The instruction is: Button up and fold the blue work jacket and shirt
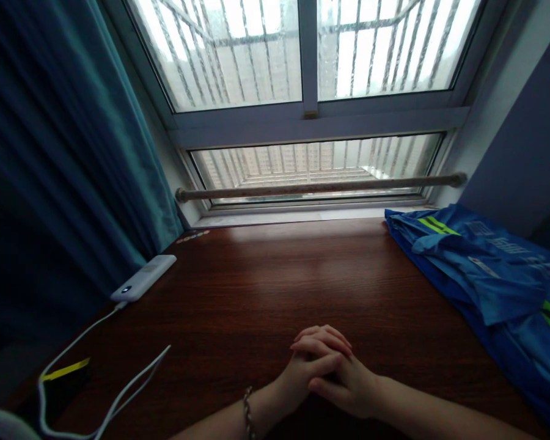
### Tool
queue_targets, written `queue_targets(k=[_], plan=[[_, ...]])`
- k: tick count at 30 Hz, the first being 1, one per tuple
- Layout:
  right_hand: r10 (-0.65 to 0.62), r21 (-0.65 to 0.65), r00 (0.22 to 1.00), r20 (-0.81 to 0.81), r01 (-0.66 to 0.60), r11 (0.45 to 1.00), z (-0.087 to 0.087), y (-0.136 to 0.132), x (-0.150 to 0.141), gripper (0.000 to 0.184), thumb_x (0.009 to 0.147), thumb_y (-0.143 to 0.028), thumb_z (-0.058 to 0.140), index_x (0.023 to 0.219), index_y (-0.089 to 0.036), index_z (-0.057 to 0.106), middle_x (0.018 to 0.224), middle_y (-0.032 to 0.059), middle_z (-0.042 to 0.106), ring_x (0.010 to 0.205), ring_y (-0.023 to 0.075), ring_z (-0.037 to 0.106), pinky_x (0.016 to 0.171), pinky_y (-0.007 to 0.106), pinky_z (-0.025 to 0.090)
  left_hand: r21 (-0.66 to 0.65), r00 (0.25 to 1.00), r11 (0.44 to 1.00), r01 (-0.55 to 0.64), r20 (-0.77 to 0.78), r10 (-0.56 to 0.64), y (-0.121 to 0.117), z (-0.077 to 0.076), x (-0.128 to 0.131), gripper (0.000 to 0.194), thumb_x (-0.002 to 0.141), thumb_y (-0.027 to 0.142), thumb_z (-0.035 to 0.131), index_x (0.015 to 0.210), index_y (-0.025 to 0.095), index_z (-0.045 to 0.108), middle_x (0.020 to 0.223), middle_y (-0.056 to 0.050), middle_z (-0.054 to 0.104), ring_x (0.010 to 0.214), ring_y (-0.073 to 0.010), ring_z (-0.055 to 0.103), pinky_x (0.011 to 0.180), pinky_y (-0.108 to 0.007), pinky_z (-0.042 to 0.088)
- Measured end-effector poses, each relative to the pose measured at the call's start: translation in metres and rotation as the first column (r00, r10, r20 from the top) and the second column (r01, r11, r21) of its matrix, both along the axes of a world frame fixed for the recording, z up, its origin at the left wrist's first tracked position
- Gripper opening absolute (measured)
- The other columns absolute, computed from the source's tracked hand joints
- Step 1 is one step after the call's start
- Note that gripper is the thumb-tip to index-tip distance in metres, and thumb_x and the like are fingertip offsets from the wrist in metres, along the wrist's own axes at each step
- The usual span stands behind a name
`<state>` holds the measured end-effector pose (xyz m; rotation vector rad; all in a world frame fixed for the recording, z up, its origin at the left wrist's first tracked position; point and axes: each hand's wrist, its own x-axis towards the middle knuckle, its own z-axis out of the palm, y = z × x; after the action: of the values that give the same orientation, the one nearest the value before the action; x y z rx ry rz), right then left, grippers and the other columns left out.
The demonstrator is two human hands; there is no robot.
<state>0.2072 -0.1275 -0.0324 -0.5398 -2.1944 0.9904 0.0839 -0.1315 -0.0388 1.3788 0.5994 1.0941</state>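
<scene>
My left hand (296, 374) and my right hand (355, 380) are clasped together, fingers interlaced, low in the middle of the head view. Both are closed, and no object shows between them. They are at the near part of the dark reddish-brown wooden tabletop (275, 275). A braided bracelet (248, 412) circles my left wrist. The palms are hidden by the folded fingers.
On the left lie a white power bank (144, 278) with a white cable (80, 339) and a dark object with a yellow edge (66, 370). Folded blue clothing (481, 275) covers the right side. Behind are a blue curtain (96, 153), a rail (321, 188) and a barred window.
</scene>
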Motion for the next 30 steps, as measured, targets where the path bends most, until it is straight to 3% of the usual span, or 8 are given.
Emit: queue_targets(k=[30], plan=[[-0.030, -0.016, 0.999, 0.012, 0.030, 0.999, -0.0026, -0.0031, -0.0033, 0.043, 0.080, -0.029, 0.050, 0.122, -0.024, 0.039, 0.114, 0.0056, 0.046, 0.110, 0.0165, 0.039, 0.093, 0.032, 0.035, 0.012, 0.999, 1.000, -0.024, 0.030, 0.024, 0.0005, -0.0042, -0.0006, 0.010, 0.072, 0.021, 0.059, 0.077, 0.016, 0.067, 0.085, -0.006, 0.059, 0.086, -0.0205, 0.053, 0.079, -0.038, 0.043]])
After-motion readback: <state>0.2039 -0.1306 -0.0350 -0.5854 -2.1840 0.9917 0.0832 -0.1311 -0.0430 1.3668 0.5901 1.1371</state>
